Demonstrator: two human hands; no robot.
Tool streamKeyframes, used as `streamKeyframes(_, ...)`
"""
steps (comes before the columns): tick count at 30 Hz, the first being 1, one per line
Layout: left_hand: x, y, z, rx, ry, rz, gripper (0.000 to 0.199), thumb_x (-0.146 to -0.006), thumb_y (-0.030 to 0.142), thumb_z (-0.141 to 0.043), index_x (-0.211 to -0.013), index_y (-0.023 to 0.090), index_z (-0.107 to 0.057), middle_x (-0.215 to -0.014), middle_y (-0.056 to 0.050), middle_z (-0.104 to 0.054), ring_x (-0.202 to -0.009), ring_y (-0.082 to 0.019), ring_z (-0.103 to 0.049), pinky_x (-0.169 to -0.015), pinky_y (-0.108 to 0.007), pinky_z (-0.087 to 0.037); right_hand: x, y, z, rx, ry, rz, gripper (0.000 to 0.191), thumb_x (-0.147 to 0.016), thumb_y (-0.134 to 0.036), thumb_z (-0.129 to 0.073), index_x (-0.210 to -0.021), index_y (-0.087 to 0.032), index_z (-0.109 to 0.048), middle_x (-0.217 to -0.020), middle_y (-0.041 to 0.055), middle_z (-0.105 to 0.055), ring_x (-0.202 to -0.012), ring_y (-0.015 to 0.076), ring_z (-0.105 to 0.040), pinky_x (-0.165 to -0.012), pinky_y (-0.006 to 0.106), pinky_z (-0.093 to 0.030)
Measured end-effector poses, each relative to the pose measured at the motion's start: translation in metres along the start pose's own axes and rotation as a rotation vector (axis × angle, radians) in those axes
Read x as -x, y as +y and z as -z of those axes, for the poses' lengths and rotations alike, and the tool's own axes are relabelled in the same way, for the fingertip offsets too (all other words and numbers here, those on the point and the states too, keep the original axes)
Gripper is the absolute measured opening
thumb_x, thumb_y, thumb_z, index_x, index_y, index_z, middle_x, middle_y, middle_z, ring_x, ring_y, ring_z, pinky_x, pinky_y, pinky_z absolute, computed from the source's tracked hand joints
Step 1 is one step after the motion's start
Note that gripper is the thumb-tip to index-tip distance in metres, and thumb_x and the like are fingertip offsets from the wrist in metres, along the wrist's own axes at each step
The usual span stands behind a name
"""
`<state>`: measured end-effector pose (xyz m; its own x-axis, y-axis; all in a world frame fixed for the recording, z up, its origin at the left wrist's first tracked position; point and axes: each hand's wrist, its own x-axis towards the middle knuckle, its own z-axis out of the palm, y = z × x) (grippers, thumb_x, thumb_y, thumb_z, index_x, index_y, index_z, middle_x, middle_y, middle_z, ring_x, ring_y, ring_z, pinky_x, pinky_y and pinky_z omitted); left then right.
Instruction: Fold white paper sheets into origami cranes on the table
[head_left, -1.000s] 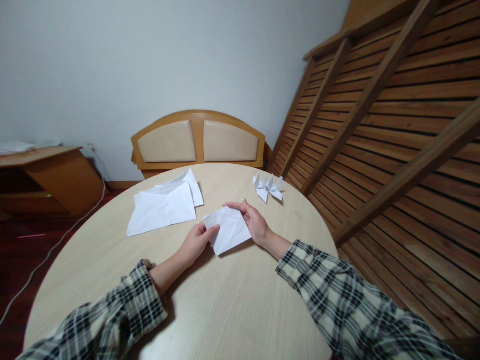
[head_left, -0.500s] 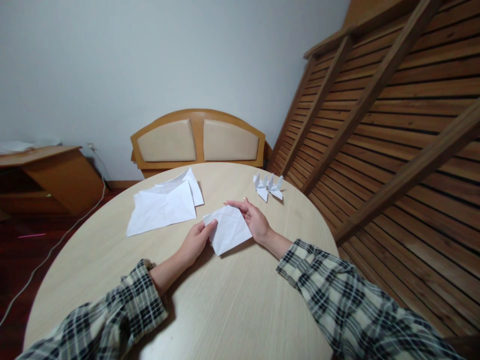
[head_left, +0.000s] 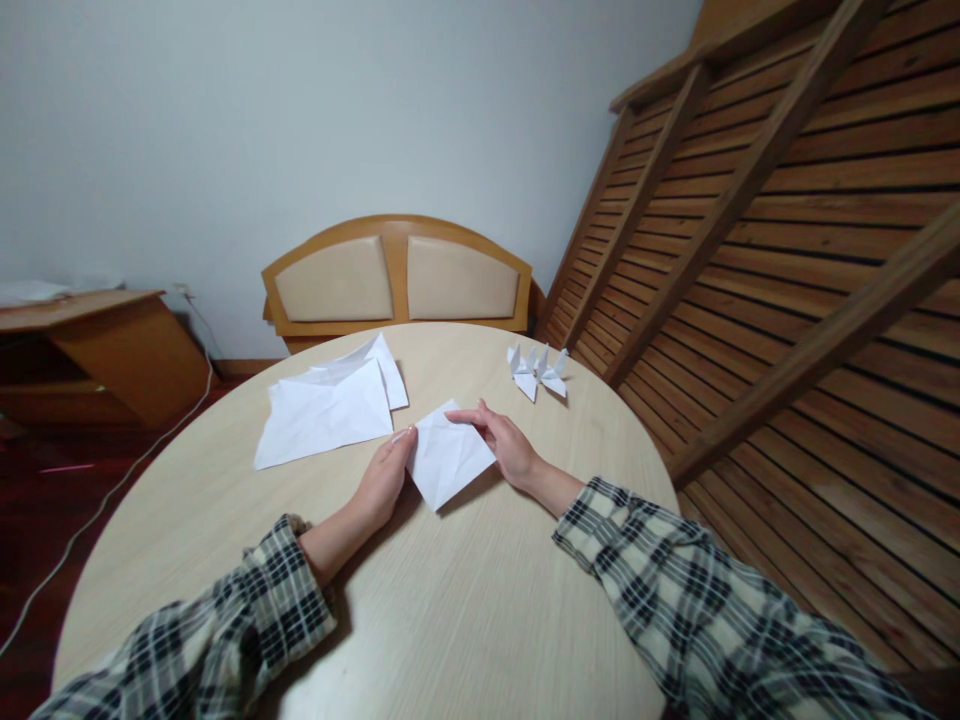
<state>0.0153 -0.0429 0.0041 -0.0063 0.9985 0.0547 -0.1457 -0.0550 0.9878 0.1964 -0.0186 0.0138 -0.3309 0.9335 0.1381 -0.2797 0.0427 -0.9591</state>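
- Left hand (head_left: 381, 482) has slid outward since the earlier frame: thumb then lay well over the sheet, now sits right at its left edge. Right hand (head_left: 511, 452) about where it was, but one digit now reaches across the top corner. More of the face of the paper square (head_left: 451, 460) shows.
- Paper between both hands, over the middle of the round tabletop (head_left: 457, 610), turned like a diamond with its lower corner towards the person. Shadow along the lower right edge suggests a slight lift; cannot tell whether any corner touches.
- Left hand: nearly closed, thumb and fingers pinching the left edge; undersides of the fingers hidden.
- Right hand: loosely curled, one digit flat over the top corner, the rest by the upper right edge, seemingly partly beneath. Grip looks light.
- Handling, judged by eye: next to no weight; thin, bendy, probably a little stiffer along its crease lines. Number of layers cannot be told.
- Dry and matt, so little slip expected. Likely to dent, or to tear at a worn crease, if squeezed or pulled hard.
- Best hold: fingertips at opposite edges or corners, pressure flat and gentle, face left free. Lower corner is bare of fingers.
- Nearby: loose white sheets (head_left: 322, 415) beyond the left hand; two folded paper birds (head_left: 526, 382) beyond the right, well apart from the sheets.
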Motion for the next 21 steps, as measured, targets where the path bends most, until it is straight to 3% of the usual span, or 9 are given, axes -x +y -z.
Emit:
streamKeyframes(5, -0.006, -0.008, 0.002, 0.196, 0.077, 0.06, 0.043, -0.079, 0.051, -0.061, -0.097, 0.012, -0.068, -0.106, -0.013, -0.072, -0.099, -0.029, -0.064, -0.094, -0.04, -0.045, 0.001, 0.0, 0.002, 0.09, -0.047, 0.037, 0.051, -0.089, -0.06, -0.043, -0.099, -0.022, -0.074, -0.11, 0.0073, -0.071, -0.111, 0.0234, -0.059, -0.105, 0.043, -0.032)
streamKeyframes(10, -0.009, -0.013, 0.005, 0.22, 0.097, 0.065, 0.048, -0.082, 0.054, -0.057, -0.102, 0.012, -0.068, -0.114, -0.015, -0.069, -0.108, -0.029, -0.062, -0.102, -0.042, -0.04, 0.001, 0.001, 0.002, 0.15, -0.083, 0.017, 0.054, -0.088, -0.063, -0.042, -0.099, -0.022, -0.075, -0.11, 0.0067, -0.071, -0.109, 0.024, -0.06, -0.105, 0.044, -0.032)
streamKeyframes(21, -0.011, -0.007, 0.004, 0.28, 0.229, 0.002, 0.04, -0.085, 0.05, -0.054, -0.099, 0.014, -0.065, -0.111, -0.01, -0.07, -0.101, -0.022, -0.063, -0.087, -0.031, -0.048, -0.002, 0.007, 0.006, 0.173, -0.009, 0.014, 0.059, -0.088, -0.066, -0.039, -0.087, -0.02, -0.076, -0.101, 0.01, -0.073, -0.101, 0.0235, -0.063, -0.099, 0.046, -0.039)
